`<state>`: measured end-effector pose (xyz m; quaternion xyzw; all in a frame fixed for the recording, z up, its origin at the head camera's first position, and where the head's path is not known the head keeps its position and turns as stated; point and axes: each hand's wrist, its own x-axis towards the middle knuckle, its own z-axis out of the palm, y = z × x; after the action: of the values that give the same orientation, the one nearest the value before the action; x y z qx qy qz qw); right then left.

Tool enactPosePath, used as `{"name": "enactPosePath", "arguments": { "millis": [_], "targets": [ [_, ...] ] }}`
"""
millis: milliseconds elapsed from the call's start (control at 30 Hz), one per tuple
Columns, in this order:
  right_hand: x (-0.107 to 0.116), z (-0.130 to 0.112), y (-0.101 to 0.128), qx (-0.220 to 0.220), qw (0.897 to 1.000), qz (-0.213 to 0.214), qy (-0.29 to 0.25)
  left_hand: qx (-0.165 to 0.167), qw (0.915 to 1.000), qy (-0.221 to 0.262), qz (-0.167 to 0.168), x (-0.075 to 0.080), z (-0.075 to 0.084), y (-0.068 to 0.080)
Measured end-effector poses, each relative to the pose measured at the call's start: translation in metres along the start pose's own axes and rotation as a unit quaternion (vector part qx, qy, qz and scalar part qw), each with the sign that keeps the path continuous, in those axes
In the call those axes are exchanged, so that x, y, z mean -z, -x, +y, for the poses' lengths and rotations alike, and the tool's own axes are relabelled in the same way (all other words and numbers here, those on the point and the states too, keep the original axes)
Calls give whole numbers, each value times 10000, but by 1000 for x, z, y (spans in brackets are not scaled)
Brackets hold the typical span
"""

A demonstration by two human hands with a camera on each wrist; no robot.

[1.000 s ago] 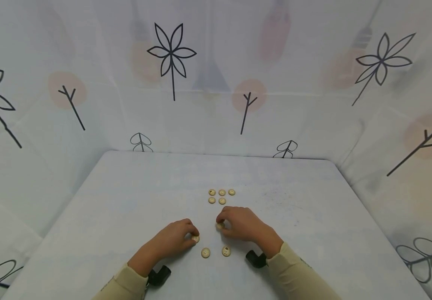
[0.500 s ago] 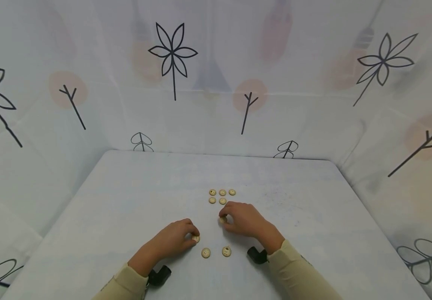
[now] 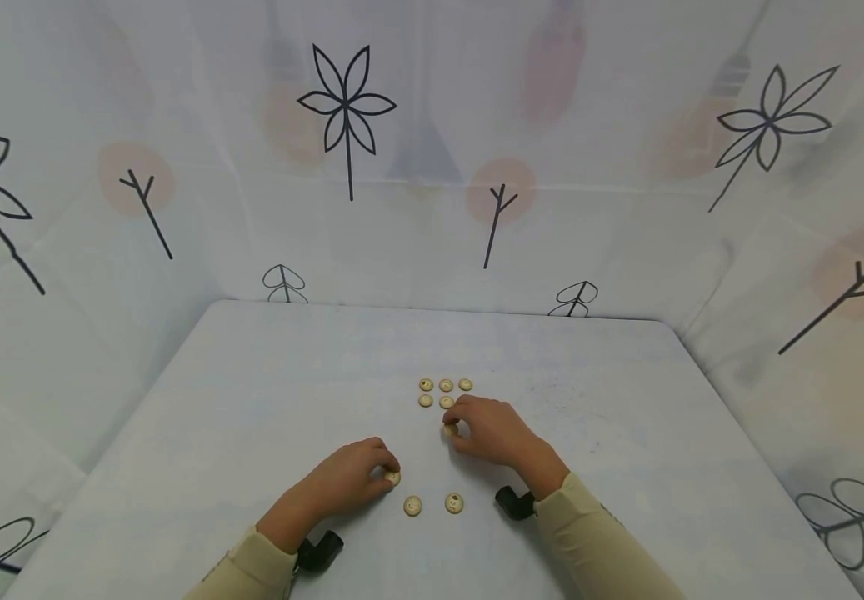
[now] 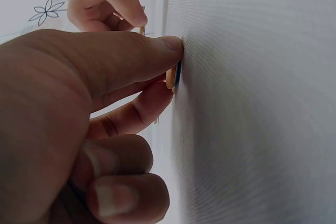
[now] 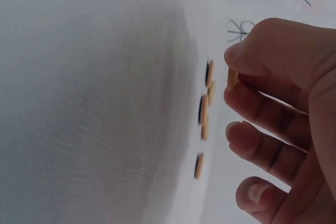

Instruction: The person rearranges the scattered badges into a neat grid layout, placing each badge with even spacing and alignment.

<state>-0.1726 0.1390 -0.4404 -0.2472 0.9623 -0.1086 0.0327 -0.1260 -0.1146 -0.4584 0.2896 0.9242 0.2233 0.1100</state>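
My left hand [image 3: 349, 477] pinches a small round wooden disc [image 3: 394, 478] between thumb and fingertips, right at the white table surface. In the left wrist view this disc [image 4: 170, 77] stands edge-on below the thumb tip, with a dark underside. My right hand [image 3: 495, 430] pinches another disc [image 3: 451, 430], just in front of a group of discs. The right wrist view shows that disc [image 5: 232, 78] between thumb and index finger, raised over the table, the other fingers loosely bent. Two more discs lie nearer me: one plain-looking [image 3: 412, 506], one with a dark spot [image 3: 454, 502].
Beyond my right hand, several discs [image 3: 446, 385] lie in two short rows, three at the back and two in front. The white table [image 3: 289, 358] ends at a patterned cloth backdrop [image 3: 417, 242]. A black camera [image 3: 319, 552] juts from the left wrist, another [image 3: 514, 503] from the right.
My right hand has moved forward and slightly right with its disc, closer to the rows. My left hand and the two near discs have stayed in place.
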Motion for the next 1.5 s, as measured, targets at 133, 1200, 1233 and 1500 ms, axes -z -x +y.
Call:
{"name": "enactPosePath", "arguments": {
  "millis": [133,1200,1233,1500],
  "targets": [
    [1,2,-1,-63,10000,64,-17,20,10000,6,-22,1,1,0],
    [1,22,-14,-721,9971,210,114,149,9999,-20,-34,4,4,0],
    [1,22,-14,-717,9971,214,115,155,9999,-25,-38,4,4,0],
    [2,26,-17,-783,9967,202,114,75,10000,-40,-50,3,2,0]
  ]
}}
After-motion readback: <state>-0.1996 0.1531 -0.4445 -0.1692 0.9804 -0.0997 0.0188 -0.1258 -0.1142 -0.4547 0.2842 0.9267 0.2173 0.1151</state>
